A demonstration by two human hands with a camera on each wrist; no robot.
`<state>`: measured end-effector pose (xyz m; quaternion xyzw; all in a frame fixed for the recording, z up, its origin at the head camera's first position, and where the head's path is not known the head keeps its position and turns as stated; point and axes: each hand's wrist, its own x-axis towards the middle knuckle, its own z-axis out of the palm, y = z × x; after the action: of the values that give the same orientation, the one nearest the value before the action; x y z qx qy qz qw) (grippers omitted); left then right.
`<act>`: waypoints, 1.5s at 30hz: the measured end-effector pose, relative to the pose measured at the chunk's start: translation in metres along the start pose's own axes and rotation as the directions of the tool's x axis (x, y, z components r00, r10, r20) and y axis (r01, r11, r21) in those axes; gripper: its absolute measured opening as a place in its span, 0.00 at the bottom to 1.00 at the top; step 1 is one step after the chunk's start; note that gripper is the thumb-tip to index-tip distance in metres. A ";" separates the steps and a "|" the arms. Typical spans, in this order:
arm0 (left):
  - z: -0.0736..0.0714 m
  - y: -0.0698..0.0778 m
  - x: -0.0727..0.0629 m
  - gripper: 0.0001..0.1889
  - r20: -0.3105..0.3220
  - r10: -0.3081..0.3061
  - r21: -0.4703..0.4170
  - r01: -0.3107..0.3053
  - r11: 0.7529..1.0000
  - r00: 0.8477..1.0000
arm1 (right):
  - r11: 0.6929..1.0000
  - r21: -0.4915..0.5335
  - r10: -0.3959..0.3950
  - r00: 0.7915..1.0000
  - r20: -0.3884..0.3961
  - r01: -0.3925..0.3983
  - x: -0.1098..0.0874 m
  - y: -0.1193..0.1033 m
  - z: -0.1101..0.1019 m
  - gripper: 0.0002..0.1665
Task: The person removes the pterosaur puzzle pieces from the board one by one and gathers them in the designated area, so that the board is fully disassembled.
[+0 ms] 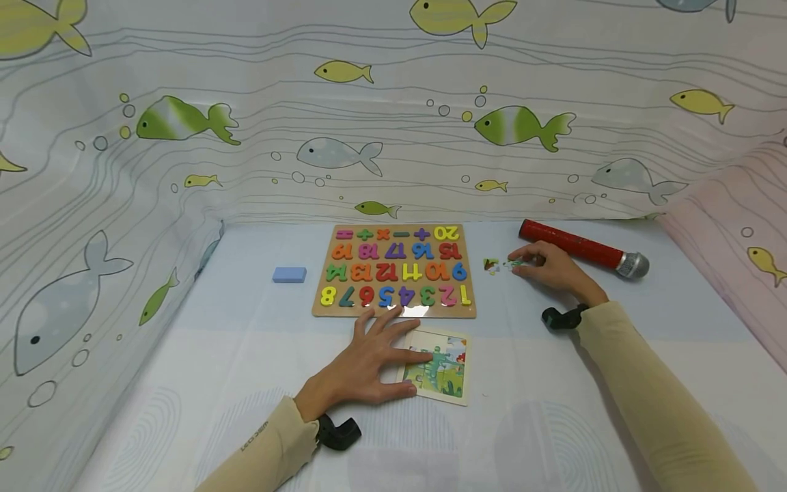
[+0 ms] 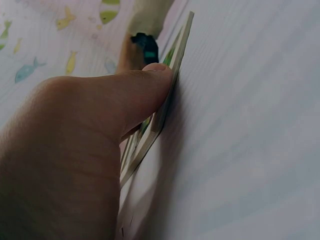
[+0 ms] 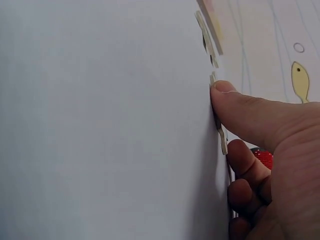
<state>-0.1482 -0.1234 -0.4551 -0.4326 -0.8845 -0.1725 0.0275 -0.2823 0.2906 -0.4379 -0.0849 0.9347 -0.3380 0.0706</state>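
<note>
My left hand, its fingers spread, rests over a small square jigsaw puzzle with a green animal picture and pale wooden border. In the left wrist view, the thumb lies against the edge of the puzzle board. To the right of the number board, my right hand pinches a small jigsaw piece at the tabletop between thumb and curled fingers. Beside it lies another loose jigsaw piece, apart from the fingertips.
A wooden number board with colourful numerals stands behind the puzzle, upside down to my view. Left of it lies a blue block. A red microphone with a grey head lies beyond my right hand. Fish-patterned cloth walls the table.
</note>
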 end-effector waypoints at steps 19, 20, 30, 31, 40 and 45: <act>0.000 -0.002 0.000 0.28 -0.004 0.010 0.032 -0.010 0.999 1.000 | 1.000 0.005 0.014 1.000 0.003 -0.014 0.000 0.001 0.000 0.21; 0.000 -0.002 0.000 0.28 -0.004 0.009 0.032 -0.009 0.999 1.000 | 1.000 0.008 0.015 1.000 0.004 -0.015 0.000 0.001 0.000 0.21; 0.002 -0.002 0.000 0.29 -0.022 0.002 0.024 -0.001 1.000 1.000 | 0.997 0.080 0.002 0.989 -0.146 0.010 -0.008 0.005 0.003 0.23; 0.002 -0.002 0.000 0.29 -0.025 0.003 0.026 -0.003 1.000 1.000 | 0.996 0.087 -0.008 0.986 -0.169 0.023 -0.009 0.006 0.003 0.23; 0.001 -0.002 0.001 0.29 -0.029 0.008 0.027 -0.007 1.000 1.000 | 0.984 0.120 -0.092 0.951 -0.296 0.133 -0.016 -0.005 0.016 0.18; 0.002 -0.002 0.001 0.29 -0.020 0.002 0.020 -0.002 1.000 1.000 | 0.970 0.084 -0.207 0.953 -0.219 0.230 -0.022 -0.026 0.025 0.14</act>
<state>-0.1498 -0.1234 -0.4570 -0.4314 -0.8855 -0.1678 0.0408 -0.2530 0.2605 -0.4385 -0.1480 0.9020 -0.4009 -0.0612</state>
